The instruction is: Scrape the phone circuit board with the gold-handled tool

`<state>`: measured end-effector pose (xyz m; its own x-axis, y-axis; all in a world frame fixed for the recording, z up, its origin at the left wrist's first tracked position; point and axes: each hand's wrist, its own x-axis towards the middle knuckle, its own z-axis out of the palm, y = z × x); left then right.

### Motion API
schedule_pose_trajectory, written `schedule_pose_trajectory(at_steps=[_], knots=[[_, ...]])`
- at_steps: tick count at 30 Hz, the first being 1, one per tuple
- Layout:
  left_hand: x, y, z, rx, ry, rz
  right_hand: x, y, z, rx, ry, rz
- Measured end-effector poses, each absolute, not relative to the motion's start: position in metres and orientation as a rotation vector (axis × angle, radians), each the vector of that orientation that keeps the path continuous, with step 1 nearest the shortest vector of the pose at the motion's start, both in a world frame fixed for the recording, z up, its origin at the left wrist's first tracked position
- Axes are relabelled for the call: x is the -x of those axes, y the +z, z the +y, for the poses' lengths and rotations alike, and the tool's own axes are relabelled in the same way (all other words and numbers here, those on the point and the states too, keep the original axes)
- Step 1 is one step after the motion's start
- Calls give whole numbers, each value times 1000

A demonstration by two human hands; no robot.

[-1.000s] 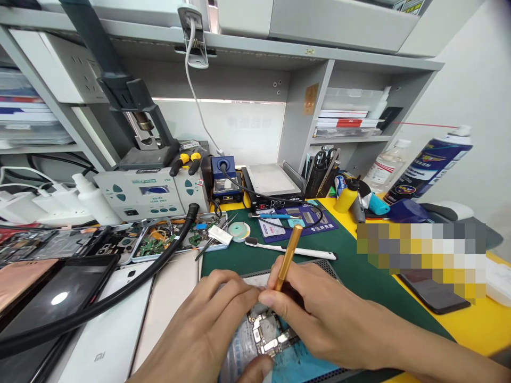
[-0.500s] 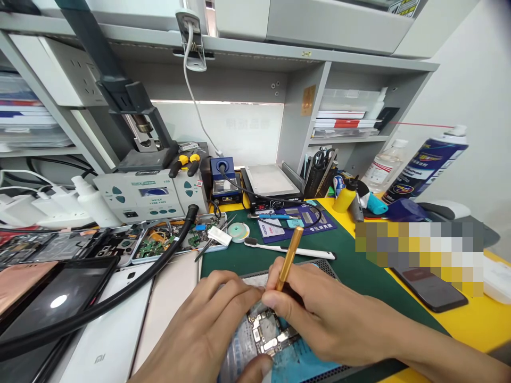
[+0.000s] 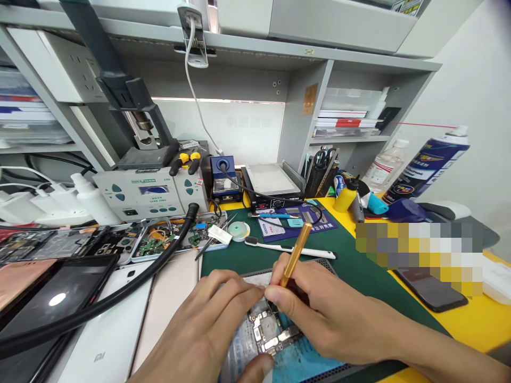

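Note:
In the head view my right hand pinches a slim, gold-coloured hobby-knife-like handle, leaning to the right. Its working tip is hidden behind my fingers. Below it lies a phone circuit board with metal shields and small chips. My left hand steadies this board, fingertips at its far edge and thumb at its near left side. Both hands' fingertips nearly meet above the board. Under it are a blue-and-white plastic wrapper and a dark perforated plate.
A toothbrush lies beyond my hands on the green mat. To the left, a black hose crosses several phones from the hot-air station. A soldering iron rests behind the toothbrush. Bottles and a spray can stand right.
My right hand and the gold tool have shifted slightly right, and the tool leans a little more. More of the board's upper part shows. My left hand stays in place.

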<state>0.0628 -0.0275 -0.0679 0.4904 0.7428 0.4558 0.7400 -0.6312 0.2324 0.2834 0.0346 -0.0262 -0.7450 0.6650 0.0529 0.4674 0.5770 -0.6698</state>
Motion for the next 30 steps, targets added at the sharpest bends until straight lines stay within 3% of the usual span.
schedule_pose_trajectory(at_steps=[30], knots=[[-64, -66, -29, -2689, 830, 1336, -280, -30, 38, 894, 909, -2484]])
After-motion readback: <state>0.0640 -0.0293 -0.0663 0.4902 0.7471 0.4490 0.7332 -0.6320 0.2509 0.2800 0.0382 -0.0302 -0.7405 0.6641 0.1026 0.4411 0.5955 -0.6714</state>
